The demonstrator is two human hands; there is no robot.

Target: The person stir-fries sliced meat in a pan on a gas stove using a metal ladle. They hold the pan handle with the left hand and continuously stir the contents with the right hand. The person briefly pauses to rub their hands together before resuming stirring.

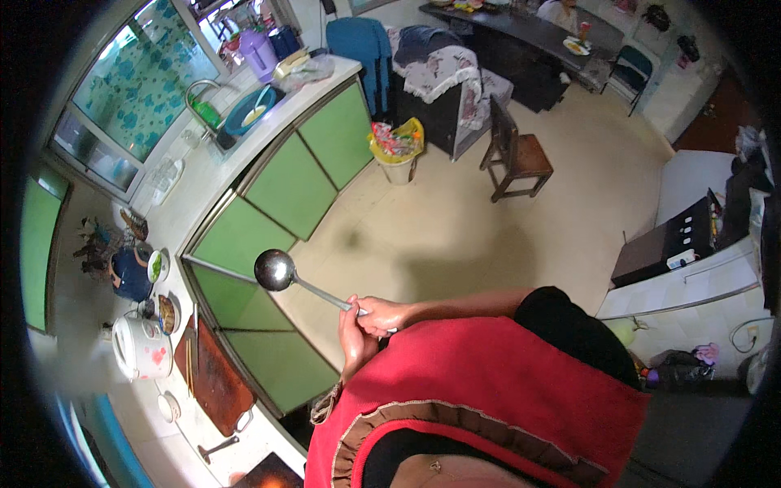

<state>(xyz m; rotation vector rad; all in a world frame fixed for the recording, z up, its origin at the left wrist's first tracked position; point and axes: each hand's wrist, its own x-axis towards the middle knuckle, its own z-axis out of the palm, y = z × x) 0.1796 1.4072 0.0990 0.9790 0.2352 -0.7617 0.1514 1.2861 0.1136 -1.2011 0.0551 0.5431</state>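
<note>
A metal ladle (311, 285) is held out in front of my red apron (464, 372), its round bowl to the left above the floor and cabinet fronts. My right hand (381, 314) is closed around the lower handle. Against it, my left hand (357, 338) has its fingers on the same handle; part of its grip is hidden. On the counter to the left lies a brown cutting board (216, 378) with chopsticks (190, 363) along its edge. A white rice cooker (143, 349) stands behind the board, near a dish of brown food (166, 314) and a bowl of chopped greens (157, 266).
Green cabinets (274, 177) run under the counter, which carries a sink faucet (198, 91) and a blue basin (247, 113). A full trash bin (398, 152) and a wooden chair (518, 152) stand on the floor. A person (558, 15) is at the far table (512, 27).
</note>
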